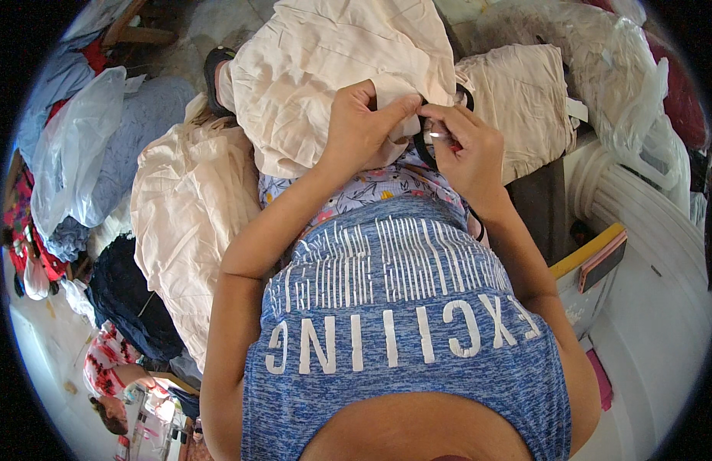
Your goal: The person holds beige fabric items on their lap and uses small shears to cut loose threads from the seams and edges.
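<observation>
A large cream cloth garment [333, 58] is spread over my lap and knees. My left hand [360, 127] is closed on a folded edge of it, thumb and fingers pinched together. Close beside it, my right hand [471, 150] is closed too, its fingertips meeting at the same edge. A black-looped thing [426, 150] with a shiny metal bit shows around the right fingers; it may be small scissors, but the hand hides most of it. Under the cloth lies flowered fabric [356, 188] across my lap.
More cream cloth is heaped at my left [190, 223] and stacked at my right [517, 100]. Clear plastic bags [79, 154] lie over blue cloth at the left. A phone [602, 261] rests beside a pale column base [640, 207]. Another person [114, 376] is at the lower left.
</observation>
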The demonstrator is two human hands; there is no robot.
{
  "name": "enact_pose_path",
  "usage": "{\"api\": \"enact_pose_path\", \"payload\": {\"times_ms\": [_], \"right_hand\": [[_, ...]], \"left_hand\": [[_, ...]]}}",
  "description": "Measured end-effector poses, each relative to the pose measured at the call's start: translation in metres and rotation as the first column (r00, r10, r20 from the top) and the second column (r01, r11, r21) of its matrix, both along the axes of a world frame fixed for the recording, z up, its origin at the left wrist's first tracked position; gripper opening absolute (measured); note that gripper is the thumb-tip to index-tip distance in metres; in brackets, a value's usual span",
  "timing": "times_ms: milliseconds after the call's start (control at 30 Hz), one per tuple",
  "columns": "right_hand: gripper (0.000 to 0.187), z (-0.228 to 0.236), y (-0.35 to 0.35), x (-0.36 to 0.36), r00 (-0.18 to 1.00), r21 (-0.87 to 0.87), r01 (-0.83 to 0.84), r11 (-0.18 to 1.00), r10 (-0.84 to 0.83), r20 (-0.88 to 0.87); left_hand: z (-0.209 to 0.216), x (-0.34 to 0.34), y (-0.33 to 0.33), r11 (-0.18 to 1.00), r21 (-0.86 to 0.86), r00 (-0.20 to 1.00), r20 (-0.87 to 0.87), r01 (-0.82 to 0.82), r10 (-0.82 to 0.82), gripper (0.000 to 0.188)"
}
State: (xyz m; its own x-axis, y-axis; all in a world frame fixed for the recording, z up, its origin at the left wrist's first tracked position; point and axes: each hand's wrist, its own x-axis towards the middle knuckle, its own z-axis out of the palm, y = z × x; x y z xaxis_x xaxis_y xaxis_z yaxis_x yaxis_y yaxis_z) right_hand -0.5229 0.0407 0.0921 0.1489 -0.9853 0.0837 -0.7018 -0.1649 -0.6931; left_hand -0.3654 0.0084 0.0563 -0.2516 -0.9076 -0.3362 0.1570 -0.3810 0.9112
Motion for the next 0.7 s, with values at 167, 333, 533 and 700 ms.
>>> {"api": "enact_pose_path", "payload": {"times_ms": [167,333,533,700], "right_hand": [[0.038,-0.005,0.001,0.004,0.996,-0.095,0.088,0.992,-0.091,-0.025],[0.028,0.016,-0.004,0.004,0.99,0.168,0.058,0.984,-0.078,0.118],[0.02,0.009,-0.006,0.009,0.99,0.11,0.09,0.99,-0.102,0.102],[0.019,0.01,-0.008,0.011,0.993,0.137,0.109,0.985,-0.113,0.023]], "left_hand": [[0.002,0.0,-0.001,1.0,0.0,1.0,0.008,-0.009,0.009,0.015],[0.007,0.0,-0.001,1.0,-0.001,1.0,0.027,-0.008,0.008,0.015],[-0.003,0.003,0.006,0.962,-0.244,0.963,0.263,0.12,-0.054,0.018],[0.002,0.003,0.005,0.963,-0.245,0.98,0.188,0.112,-0.066,0.021]]}}
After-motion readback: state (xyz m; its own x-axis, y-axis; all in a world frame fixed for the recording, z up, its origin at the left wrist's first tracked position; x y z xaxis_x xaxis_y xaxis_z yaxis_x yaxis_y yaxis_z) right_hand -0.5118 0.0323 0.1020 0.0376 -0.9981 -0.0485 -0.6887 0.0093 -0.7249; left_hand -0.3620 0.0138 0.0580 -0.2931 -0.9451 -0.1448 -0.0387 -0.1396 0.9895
